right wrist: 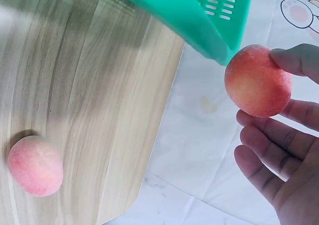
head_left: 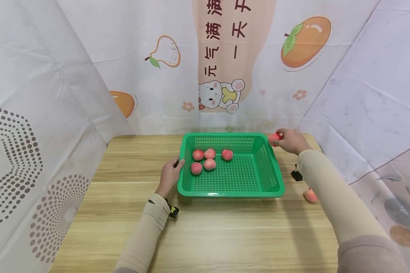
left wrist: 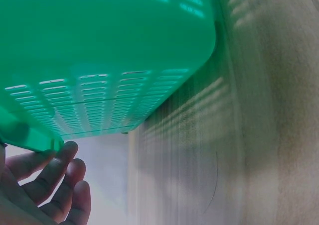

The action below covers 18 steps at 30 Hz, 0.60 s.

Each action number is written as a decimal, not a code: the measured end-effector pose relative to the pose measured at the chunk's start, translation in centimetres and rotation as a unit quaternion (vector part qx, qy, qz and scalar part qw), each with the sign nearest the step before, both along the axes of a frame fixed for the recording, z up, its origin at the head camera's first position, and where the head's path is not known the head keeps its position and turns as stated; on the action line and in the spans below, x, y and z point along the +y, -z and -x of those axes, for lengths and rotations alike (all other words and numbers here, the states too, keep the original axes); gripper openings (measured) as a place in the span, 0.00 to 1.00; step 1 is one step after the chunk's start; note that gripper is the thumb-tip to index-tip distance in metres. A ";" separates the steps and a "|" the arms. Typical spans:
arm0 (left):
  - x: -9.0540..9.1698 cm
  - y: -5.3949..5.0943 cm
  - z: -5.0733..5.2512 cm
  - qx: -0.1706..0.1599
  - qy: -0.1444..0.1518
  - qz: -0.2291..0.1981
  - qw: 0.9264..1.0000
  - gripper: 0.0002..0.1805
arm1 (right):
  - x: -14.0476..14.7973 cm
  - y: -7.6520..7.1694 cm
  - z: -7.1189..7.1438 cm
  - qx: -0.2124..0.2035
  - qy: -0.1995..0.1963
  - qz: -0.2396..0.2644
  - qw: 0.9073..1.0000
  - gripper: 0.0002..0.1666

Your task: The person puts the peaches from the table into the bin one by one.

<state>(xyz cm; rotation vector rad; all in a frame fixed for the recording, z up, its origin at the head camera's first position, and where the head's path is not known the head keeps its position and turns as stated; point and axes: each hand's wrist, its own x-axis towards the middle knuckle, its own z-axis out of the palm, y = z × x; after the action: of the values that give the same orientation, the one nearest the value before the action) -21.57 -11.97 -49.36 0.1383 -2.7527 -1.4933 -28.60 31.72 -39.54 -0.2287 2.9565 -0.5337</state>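
We see the green basket (head_left: 230,194) on the wooden table (head_left: 225,235), with five peaches (head_left: 210,164) in its left and middle part: four bunched at the left, and one a little to the right of them, towards the far wall. Our left hand (head_left: 169,176) grips the basket's left rim, the thumb on top and the other fingers below it. At the far right corner, our right hand (head_left: 292,141) pinches the held peach (right wrist: 258,80) between thumb and fingers; it is up at the rim, outside the basket, and we cannot tell whether they touch. The loose peach (head_left: 310,195) lies on the table to the right of the basket, nearer than the right hand and beside our right sleeve (head_left: 338,197). Behind the table's far edge hangs a white curtain (head_left: 177,87) printed with fruit.
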 end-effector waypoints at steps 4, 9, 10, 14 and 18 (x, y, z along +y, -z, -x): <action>0.1 -0.1 0.0 -0.007 -0.001 -0.004 1.000 0.27 | -0.4 -0.1 0.1 0.012 -0.002 -0.004 1.000 0.28; 0.1 -0.1 -0.1 -0.012 -0.004 -0.004 1.000 0.27 | -1.0 -0.3 0.1 0.019 -0.005 -0.001 1.000 0.27; 0.1 -0.1 -0.1 -0.013 -0.004 -0.003 1.000 0.27 | -1.1 -0.4 0.1 0.020 -0.005 -0.002 1.000 0.27; 0.1 -0.2 -0.1 -0.018 -0.004 -0.001 1.000 0.28 | -1.4 -0.2 0.2 0.019 -0.006 -0.002 1.000 0.27; 0.1 -0.3 -0.1 -0.016 -0.003 -0.004 1.000 0.27 | -1.6 0.1 0.4 0.018 -0.007 -0.001 1.000 0.28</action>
<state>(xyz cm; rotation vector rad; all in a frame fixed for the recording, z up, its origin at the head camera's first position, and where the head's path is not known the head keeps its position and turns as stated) -21.48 -11.86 -49.10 0.1718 -2.7680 -1.5134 -29.00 30.07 -39.60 -0.2627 2.9876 -0.5311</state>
